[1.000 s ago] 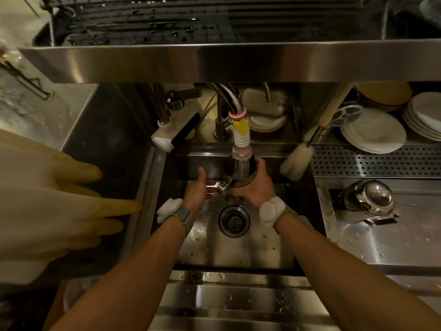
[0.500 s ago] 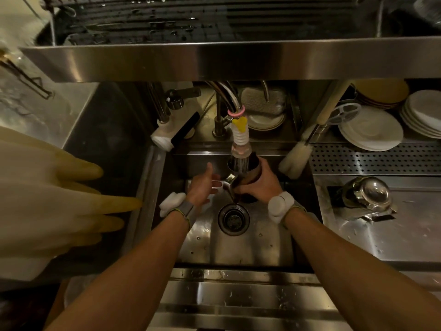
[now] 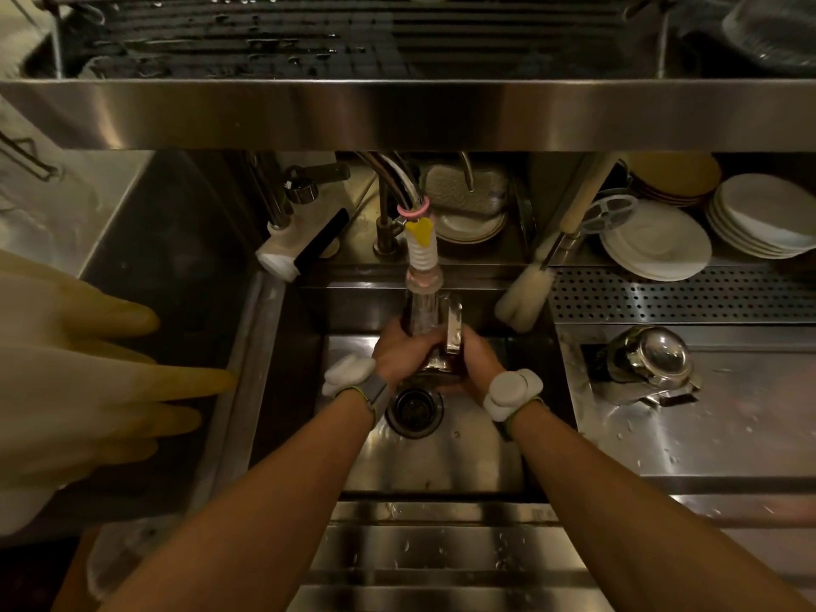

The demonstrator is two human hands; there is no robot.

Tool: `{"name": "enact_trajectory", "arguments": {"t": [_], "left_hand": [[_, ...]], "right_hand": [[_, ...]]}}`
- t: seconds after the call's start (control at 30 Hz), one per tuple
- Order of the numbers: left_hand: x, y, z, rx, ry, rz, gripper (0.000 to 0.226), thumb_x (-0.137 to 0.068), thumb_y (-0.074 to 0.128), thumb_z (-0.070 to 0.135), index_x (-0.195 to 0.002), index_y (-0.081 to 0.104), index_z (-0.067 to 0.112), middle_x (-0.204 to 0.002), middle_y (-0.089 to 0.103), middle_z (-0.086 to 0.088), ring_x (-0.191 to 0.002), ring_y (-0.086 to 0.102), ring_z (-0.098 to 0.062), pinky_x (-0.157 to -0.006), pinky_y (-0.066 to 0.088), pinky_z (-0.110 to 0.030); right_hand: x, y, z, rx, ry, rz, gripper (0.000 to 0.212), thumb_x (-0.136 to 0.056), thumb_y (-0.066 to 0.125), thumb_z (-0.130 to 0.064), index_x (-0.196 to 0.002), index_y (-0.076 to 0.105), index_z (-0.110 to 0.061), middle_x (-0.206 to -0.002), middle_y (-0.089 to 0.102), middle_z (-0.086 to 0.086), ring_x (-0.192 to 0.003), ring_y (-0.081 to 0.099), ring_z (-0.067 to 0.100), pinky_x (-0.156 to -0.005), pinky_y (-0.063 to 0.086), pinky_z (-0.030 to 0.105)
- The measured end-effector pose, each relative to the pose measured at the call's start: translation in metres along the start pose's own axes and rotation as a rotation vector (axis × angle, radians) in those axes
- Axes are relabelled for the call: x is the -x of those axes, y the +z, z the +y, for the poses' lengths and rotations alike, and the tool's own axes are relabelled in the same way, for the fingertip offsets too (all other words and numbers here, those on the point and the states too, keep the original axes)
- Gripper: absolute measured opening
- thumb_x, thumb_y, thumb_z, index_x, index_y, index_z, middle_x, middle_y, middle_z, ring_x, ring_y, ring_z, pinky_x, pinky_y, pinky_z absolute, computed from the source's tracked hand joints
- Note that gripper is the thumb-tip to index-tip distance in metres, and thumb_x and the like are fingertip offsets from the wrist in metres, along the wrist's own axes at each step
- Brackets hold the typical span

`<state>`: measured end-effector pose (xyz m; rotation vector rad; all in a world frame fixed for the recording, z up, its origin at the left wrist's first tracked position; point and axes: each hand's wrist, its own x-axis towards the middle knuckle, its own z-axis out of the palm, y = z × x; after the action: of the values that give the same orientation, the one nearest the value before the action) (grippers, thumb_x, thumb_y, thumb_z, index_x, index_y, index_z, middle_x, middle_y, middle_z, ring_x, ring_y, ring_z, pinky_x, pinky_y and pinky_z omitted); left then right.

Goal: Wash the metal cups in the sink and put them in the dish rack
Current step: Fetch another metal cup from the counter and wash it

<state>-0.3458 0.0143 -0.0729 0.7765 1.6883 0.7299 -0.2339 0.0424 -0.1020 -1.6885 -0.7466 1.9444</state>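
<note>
Hands (image 3: 397,353) (image 3: 479,362) around metal cup (image 3: 452,329) under faucet (image 3: 423,258)

Both hands meet at the frame's centre.
Left hand (image 3: 397,352) and right hand (image 3: 479,359) curl around one metal cup (image 3: 441,366); bare forearms extend from the lower edge.

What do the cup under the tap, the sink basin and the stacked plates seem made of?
Cup: polished metal, probably stainless steel, from its mirror glints. Sink basin: brushed stainless steel, dull streaked sheen. Stacked plates: white, smooth and opaque, likely glazed ceramic, though melamine cannot be ruled out.
</note>
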Motion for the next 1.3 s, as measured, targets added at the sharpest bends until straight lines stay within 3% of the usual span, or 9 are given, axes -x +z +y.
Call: {"name": "enact_trajectory", "arguments": {"t": [0.17, 0.27, 0.43, 0.53, 0.67, 0.77, 0.87, 1.1, 1.3], "left_hand": [[-0.008, -0.018, -0.002, 0.236, -0.214, 0.040, 0.066, -0.072, 0.064, 0.067, -0.111, 0.067, 0.013, -0.104, 0.072, -0.011, -0.092, 0.069, -0.026, -0.087, 0.056, -0.039], [-0.015, -0.026, -0.001, 0.422, -0.297, -0.060, 0.059, -0.082, 0.056, 0.062, -0.115, 0.064, 0.014, -0.101, 0.072, -0.013, -0.087, 0.070, -0.025, -0.071, 0.056, -0.035], [-0.011, -0.016, 0.005, 0.358, -0.329, -0.178, 0.055, -0.089, 0.038, 0.067, -0.104, 0.063, 0.020, -0.106, 0.068, -0.012, -0.098, 0.063, -0.029, -0.084, 0.052, -0.044], [-0.011, -0.014, 0.009, 0.341, -0.234, -0.173, 0.071, -0.091, 0.028, 0.068, -0.128, 0.054, 0.013, -0.120, 0.064, -0.013, -0.101, 0.064, -0.028, -0.077, 0.051, -0.033], [-0.010, -0.023, 0.010, 0.316, -0.226, -0.187, 0.083, -0.086, 0.016, 0.076, -0.118, 0.065, 0.017, -0.115, 0.068, -0.014, -0.100, 0.065, -0.030, -0.077, 0.053, -0.037], [-0.013, -0.028, 0.007, 0.329, -0.296, -0.183, 0.089, -0.081, 0.009, 0.081, -0.114, 0.066, 0.020, -0.104, 0.070, -0.017, -0.093, 0.066, -0.033, -0.079, 0.055, -0.044], [-0.016, -0.027, 0.009, 0.417, -0.325, -0.187, 0.090, -0.080, 0.012, 0.082, -0.132, 0.053, 0.021, -0.125, 0.061, -0.019, -0.104, 0.063, -0.039, -0.084, 0.054, -0.052], [-0.014, -0.016, 0.007, 0.579, -0.333, -0.226, 0.096, -0.075, 0.010, 0.087, -0.128, 0.056, 0.022, -0.126, 0.062, -0.012, -0.110, 0.060, -0.033, -0.097, 0.047, -0.052], [-0.016, -0.031, -0.010, 0.308, -0.326, -0.008, 0.100, -0.071, 0.008, 0.089, -0.116, 0.062, 0.018, -0.095, 0.070, -0.015, -0.084, 0.067, -0.028, -0.087, 0.050, -0.039]], "right_hand": [[0.002, 0.019, -0.008, 0.152, -0.100, -0.004, 0.031, -0.091, 0.057, -0.039, -0.119, 0.056, -0.027, -0.094, 0.062, -0.003, -0.103, 0.062, 0.031, -0.066, 0.056, 0.029], [0.016, 0.023, -0.012, 0.212, -0.165, -0.049, 0.039, -0.094, 0.050, -0.044, -0.130, 0.051, -0.031, -0.108, 0.061, -0.002, -0.100, 0.060, 0.024, -0.073, 0.056, 0.038], [0.015, 0.011, -0.019, 0.213, -0.103, 0.036, 0.040, -0.091, 0.047, -0.056, -0.108, 0.065, -0.025, -0.115, 0.066, 0.007, -0.100, 0.063, 0.027, -0.073, 0.055, 0.035], [0.010, 0.010, -0.023, 0.231, -0.034, 0.072, 0.059, -0.093, 0.039, -0.059, -0.116, 0.063, -0.011, -0.115, 0.065, 0.013, -0.100, 0.063, 0.031, -0.065, 0.051, 0.031], [0.006, 0.011, -0.026, 0.235, -0.067, 0.078, 0.057, -0.095, 0.037, -0.057, -0.112, 0.066, -0.011, -0.119, 0.065, 0.015, -0.107, 0.061, 0.032, -0.093, 0.048, 0.038], [0.015, 0.013, -0.028, 0.178, -0.082, 0.042, 0.048, -0.094, 0.038, -0.057, -0.106, 0.065, -0.019, -0.116, 0.066, 0.014, -0.100, 0.063, 0.033, -0.089, 0.053, 0.046], [0.022, 0.008, -0.028, 0.195, -0.163, -0.009, 0.049, -0.090, 0.053, -0.052, -0.129, 0.048, -0.023, -0.121, 0.060, 0.006, -0.099, 0.062, 0.029, -0.076, 0.056, 0.041], [0.014, -0.001, -0.012, 0.562, -0.503, -0.022, 0.120, -0.042, 0.095, -0.027, -0.140, 0.026, -0.023, -0.123, 0.051, -0.010, -0.116, 0.050, 0.011, -0.093, 0.044, 0.023], [0.017, 0.007, -0.016, 0.557, -0.596, 0.021, 0.097, -0.049, 0.093, -0.023, -0.131, 0.040, -0.024, -0.117, 0.058, -0.008, -0.110, 0.055, 0.010, -0.091, 0.044, 0.025]]}}
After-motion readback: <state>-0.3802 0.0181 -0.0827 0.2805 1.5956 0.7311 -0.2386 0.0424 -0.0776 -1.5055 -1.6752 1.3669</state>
